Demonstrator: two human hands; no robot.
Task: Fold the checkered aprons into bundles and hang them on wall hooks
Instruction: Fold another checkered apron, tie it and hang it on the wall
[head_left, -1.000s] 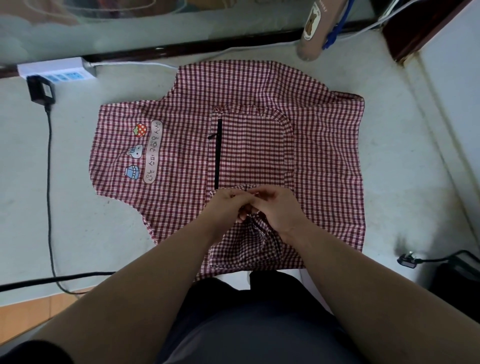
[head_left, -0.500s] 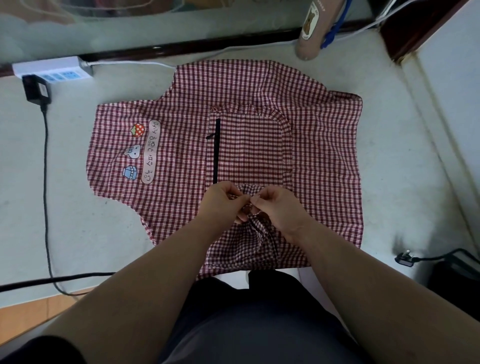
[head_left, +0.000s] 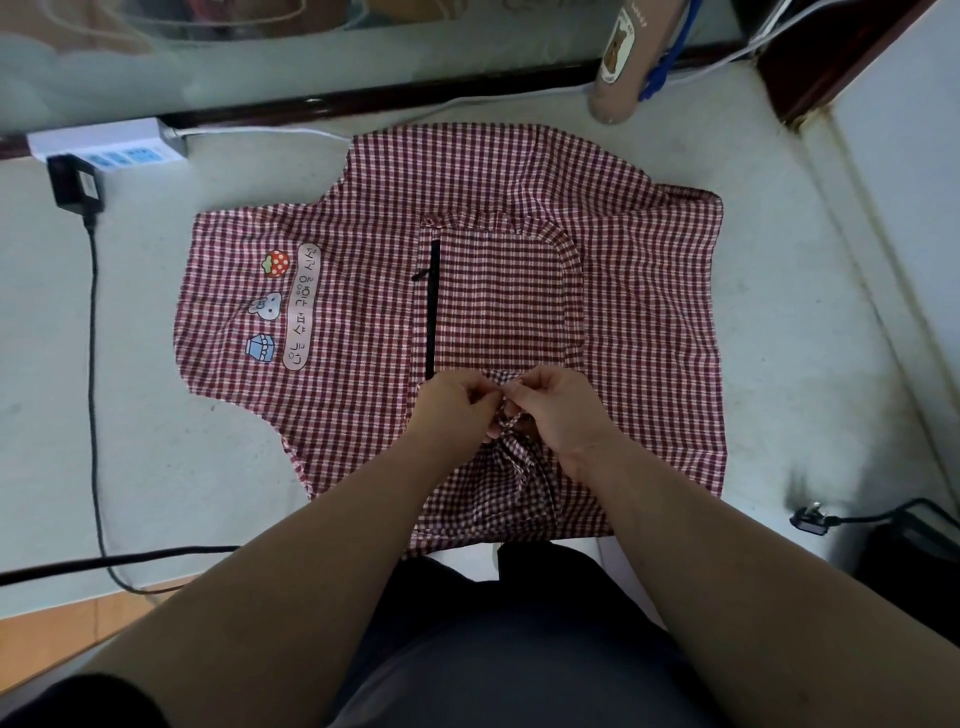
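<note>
Head view: red-and-white checkered cloth apron lies spread flat on the pale grey surface, near edge just in front of the person's dark-clothed lap. Square checkered pocket with black vertical zipper sits mid-apron; a cartoon patch row (strawberry, bunny, milk carton, pink text label) is on its left part. Left hand and right hand meet at the pocket's near edge, fingertips touching, fingers curled, both pinching a small gathered bunch of the apron fabric; fabric below the hands is puckered. White plastic power strip sits far left by the wall, black plug adapter beside it, black cable running toward the near edge. Loose black plug lies right of the apron, apart from it.
</note>
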